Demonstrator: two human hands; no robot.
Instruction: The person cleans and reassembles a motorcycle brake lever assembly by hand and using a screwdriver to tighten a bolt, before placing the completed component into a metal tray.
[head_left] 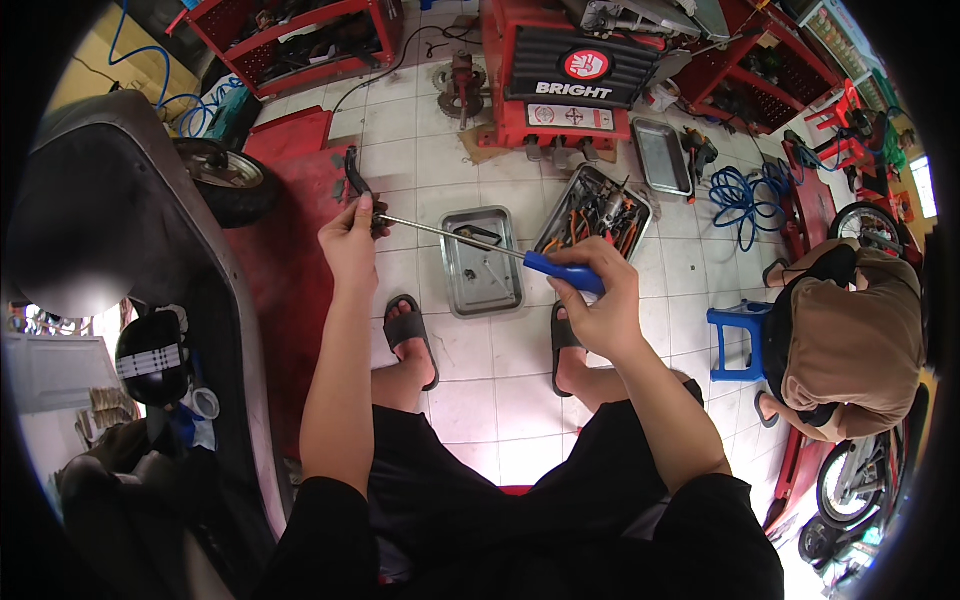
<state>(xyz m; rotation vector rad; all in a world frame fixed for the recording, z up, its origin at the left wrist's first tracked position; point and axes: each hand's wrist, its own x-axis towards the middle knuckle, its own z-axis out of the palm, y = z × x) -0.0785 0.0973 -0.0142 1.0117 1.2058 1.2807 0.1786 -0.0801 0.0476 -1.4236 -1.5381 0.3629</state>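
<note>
My right hand (604, 302) is closed around the blue handle of a screwdriver (455, 236). Its long metal shaft runs leftward to my left hand (350, 248), where the tip meets a small dark part. Pinched in the fingers of that hand is a black curved lever-like part (355, 172), its arm pointing up and away from me. The fingers partly hide where tip and part touch. Below the shaft, on the floor between my feet, lies a shallow metal tray (484, 303) holding a few small parts.
Right of that tray is another tray (643, 222) heaped with tools; a third tray (662, 158) lies behind. A motorcycle (150, 200) stands close on my left beside a red platform (290, 250). At right, a person (850, 330) bends near a blue stool (738, 340); a blue hose (742, 200) lies coiled.
</note>
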